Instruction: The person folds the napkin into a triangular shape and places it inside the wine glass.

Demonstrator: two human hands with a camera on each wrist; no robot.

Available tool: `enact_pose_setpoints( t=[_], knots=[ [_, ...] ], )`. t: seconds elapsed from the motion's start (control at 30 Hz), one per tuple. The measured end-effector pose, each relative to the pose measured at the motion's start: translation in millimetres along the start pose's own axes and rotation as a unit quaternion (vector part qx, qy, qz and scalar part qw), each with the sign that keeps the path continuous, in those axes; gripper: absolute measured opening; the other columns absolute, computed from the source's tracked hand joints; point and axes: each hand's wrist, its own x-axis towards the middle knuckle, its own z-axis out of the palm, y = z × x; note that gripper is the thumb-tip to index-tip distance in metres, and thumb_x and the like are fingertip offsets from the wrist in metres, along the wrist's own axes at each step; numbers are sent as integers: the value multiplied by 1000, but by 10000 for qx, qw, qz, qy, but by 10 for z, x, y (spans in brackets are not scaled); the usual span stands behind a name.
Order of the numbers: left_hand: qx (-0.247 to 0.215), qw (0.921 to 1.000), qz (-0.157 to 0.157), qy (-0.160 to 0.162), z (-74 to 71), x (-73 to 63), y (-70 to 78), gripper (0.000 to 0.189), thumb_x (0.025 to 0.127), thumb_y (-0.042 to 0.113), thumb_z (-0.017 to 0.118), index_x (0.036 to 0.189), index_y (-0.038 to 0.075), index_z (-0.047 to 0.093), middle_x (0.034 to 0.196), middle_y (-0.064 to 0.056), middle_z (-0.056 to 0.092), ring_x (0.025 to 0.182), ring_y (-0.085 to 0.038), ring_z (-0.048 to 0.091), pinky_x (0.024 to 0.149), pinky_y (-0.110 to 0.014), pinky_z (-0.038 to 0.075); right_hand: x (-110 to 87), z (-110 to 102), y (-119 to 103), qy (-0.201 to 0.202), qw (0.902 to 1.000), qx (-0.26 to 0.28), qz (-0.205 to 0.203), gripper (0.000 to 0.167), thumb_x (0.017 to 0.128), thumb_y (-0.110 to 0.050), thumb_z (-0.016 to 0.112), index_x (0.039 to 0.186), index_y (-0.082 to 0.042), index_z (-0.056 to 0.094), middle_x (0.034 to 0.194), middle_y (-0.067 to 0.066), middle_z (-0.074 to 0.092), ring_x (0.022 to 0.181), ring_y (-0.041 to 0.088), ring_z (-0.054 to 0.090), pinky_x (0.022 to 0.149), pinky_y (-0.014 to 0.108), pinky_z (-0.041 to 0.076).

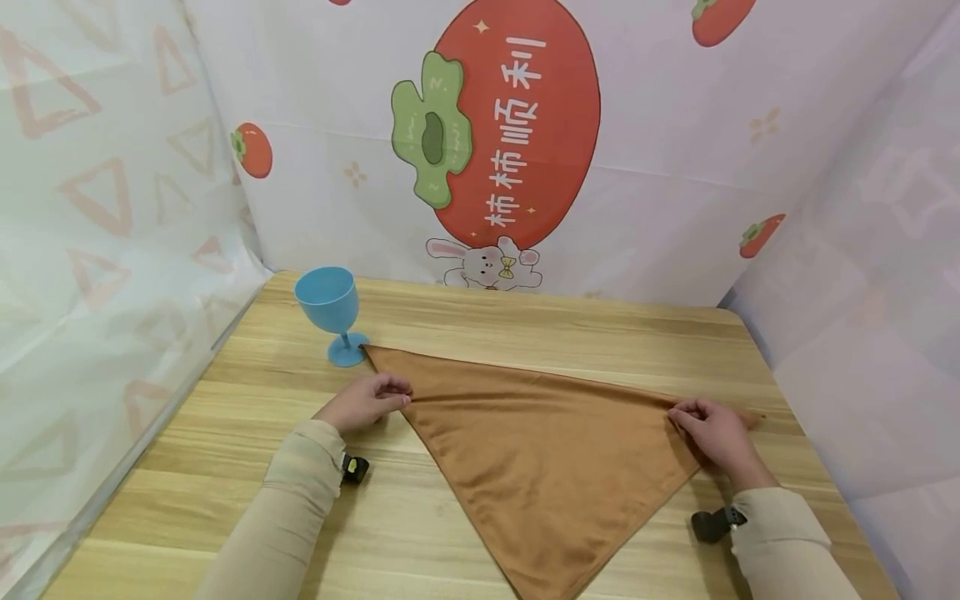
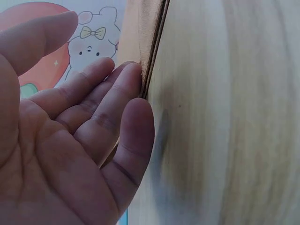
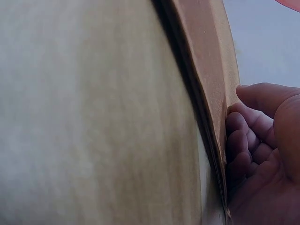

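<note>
A brown satin cloth (image 1: 555, 467) lies as a triangle on the table, its long side at the back and one corner toward me. At its left edge my left hand (image 1: 372, 402) touches the fabric with relaxed fingertips. In the left wrist view the thumb (image 2: 51, 35) stands well apart from the fingers, beside the layered edge (image 2: 152, 56). My right hand (image 1: 712, 429) lies over the cloth near its right corner, fingers curled. Thumb and index fingertips (image 3: 233, 108) come close together at the fabric in the right wrist view, pinching it.
A blue plastic goblet (image 1: 330, 304) stands upright at the back left, its foot right by the cloth's left corner. The wooden table (image 1: 480, 312) ends at a printed backdrop (image 1: 660, 208), with pale curtains (image 1: 112, 275) on both sides.
</note>
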Motion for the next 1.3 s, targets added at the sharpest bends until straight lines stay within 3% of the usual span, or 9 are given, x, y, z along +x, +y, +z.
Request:
enact_pose_setpoints(
  t=[0.13,0.57,0.83,1.1,1.3],
  knots=[
    [-118,9999,-49,-2,8,-25,3,36,101,25,62,128,1,61,123,-12,66,118,-31,61,91,-40,52,20,-10,-4,25,10000,3,-70,37,101,-36,61,106,-1,69,99,15,69,89,28,61,75,39,47],
    [-79,9994,-151,289,19,63,-51,36,101,26,62,127,2,61,120,-10,67,114,-29,61,81,-34,52,99,-28,13,124,9998,152,66,40,100,-38,62,110,0,69,100,14,68,92,28,59,78,38,46],
    [-87,9981,-239,562,9,69,-67,36,102,24,61,129,2,60,123,-14,65,119,-34,59,87,-38,52,181,-6,18,217,9995,231,-82,37,99,-35,65,107,1,68,82,4,67,75,16,57,69,32,45],
    [-53,9977,-250,634,-12,82,-113,40,102,25,60,134,1,57,130,-17,62,124,-37,57,95,-46,50,258,29,-15,129,9997,169,-77,46,98,-37,64,118,4,67,98,14,70,87,23,60,75,35,47],
    [-139,9967,-399,687,-60,122,-128,39,103,24,59,134,1,57,131,-17,61,124,-37,56,94,-44,51,315,72,-73,89,9994,307,-106,43,98,-32,65,120,5,66,90,8,69,78,16,59,69,29,47]
  ],
)
